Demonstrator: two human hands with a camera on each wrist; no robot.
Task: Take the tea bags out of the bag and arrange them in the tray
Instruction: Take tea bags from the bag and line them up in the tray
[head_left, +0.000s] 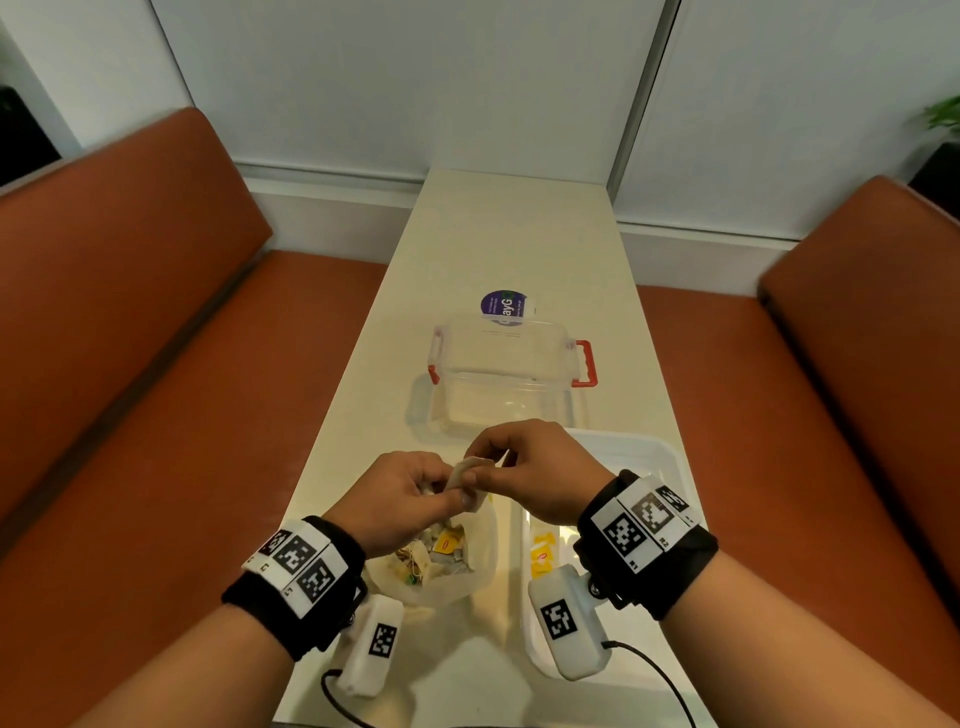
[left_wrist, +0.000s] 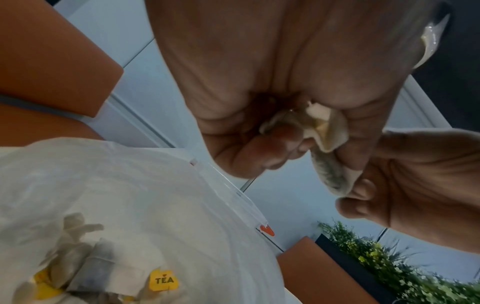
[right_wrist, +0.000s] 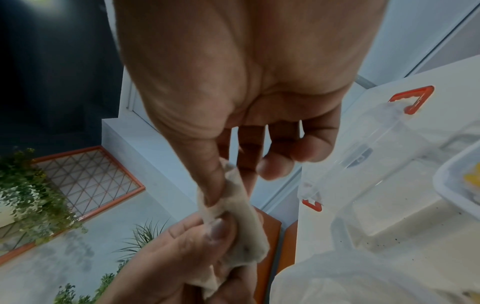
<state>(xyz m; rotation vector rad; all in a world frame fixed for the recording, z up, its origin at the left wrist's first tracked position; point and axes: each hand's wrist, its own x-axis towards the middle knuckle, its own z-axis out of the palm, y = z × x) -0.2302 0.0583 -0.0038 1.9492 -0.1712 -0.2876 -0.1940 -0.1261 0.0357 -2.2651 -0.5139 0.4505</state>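
Both hands meet above the table and hold beige tea bags (head_left: 466, 475). My left hand (head_left: 410, 493) curls round a small clump of them (left_wrist: 314, 125), and its thumb presses the same tea bag (right_wrist: 241, 218) that my right hand (head_left: 511, 470) pinches between thumb and forefinger. Below the hands lies the translucent plastic bag (head_left: 457, 582) with more tea bags and yellow TEA tags (left_wrist: 164, 280). The white tray (head_left: 670, 457) sits at the right and holds yellow-tagged tea bags (head_left: 543, 558).
A clear lidless box with red handles (head_left: 584, 364) stands just beyond the hands, with a round purple sticker (head_left: 501, 306) on the table (head_left: 519, 244) behind it. Orange bench seats (head_left: 156, 364) flank the narrow table. Wrist camera cables trail near the front edge.
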